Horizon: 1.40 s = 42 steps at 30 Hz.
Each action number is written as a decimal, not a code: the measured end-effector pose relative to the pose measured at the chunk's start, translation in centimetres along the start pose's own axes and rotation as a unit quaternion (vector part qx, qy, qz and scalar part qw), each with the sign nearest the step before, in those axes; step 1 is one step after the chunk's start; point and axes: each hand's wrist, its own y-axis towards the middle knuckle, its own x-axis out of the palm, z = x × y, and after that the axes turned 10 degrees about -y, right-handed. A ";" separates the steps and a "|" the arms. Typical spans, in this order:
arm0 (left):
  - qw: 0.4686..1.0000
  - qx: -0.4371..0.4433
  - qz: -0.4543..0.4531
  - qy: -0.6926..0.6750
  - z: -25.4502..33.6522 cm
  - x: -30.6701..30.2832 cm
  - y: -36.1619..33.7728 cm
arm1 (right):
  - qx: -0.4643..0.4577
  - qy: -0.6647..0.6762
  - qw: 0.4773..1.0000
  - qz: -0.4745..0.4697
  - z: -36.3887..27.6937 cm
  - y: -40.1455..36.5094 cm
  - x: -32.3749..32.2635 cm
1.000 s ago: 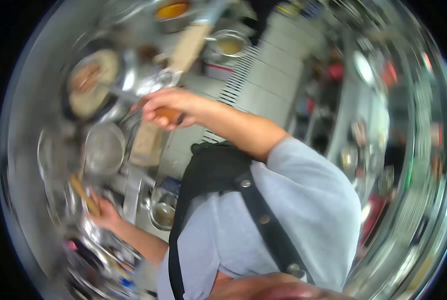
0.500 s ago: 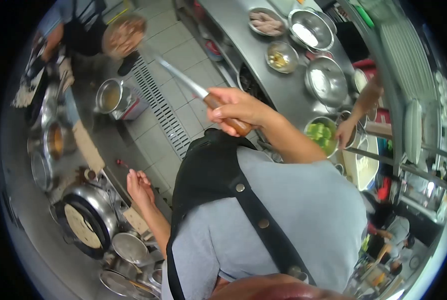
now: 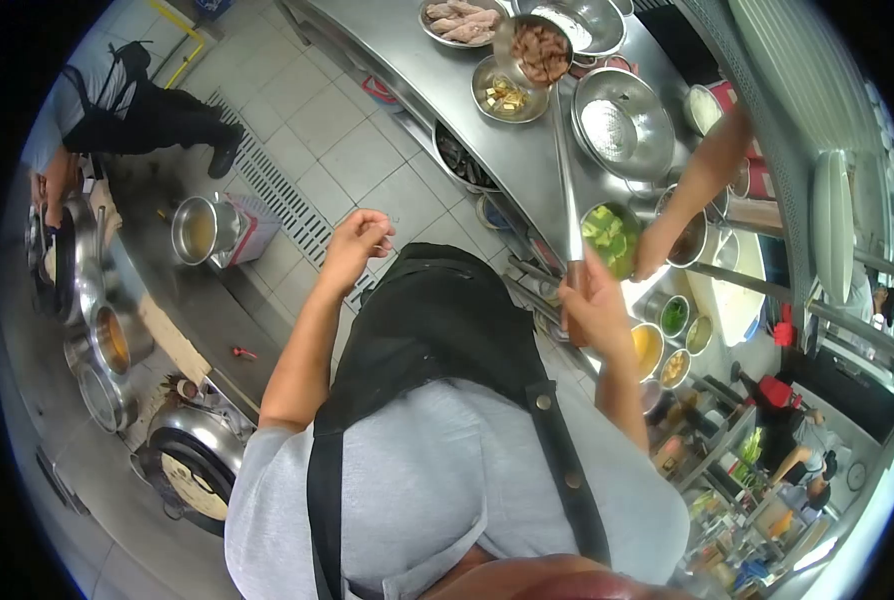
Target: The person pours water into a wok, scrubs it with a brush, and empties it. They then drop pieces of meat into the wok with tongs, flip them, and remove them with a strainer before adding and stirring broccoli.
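One half-curled left hand (image 3: 360,241) above aisle (image 3: 332,145); right hand (image 3: 597,307) clamping ladle (image 3: 567,190) across counter edge (image 3: 524,192).

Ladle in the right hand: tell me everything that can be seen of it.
The ladle has a long, silvery metal shaft and a brown, wood-like handle, gripped in the right hand. Its round cup holds brown chunks that look like meat. The cup end points toward the top of the picture, overlapping metal bowls on the steel counter; whether it touches them cannot be told.
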 end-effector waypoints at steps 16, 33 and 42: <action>0.985 0.024 0.162 -0.047 -5.7 -12.3 -10.6 | -0.109 0.083 0.989 0.050 1.2 0.8 6.5; 0.834 0.226 0.414 -0.286 -15.9 -13.4 -35.1 | -0.243 -0.299 0.731 -0.563 -4.3 3.1 53.1; 0.765 0.205 0.502 -0.348 -21.7 -11.2 -40.4 | -0.553 -0.446 0.613 -0.347 2.0 2.2 76.5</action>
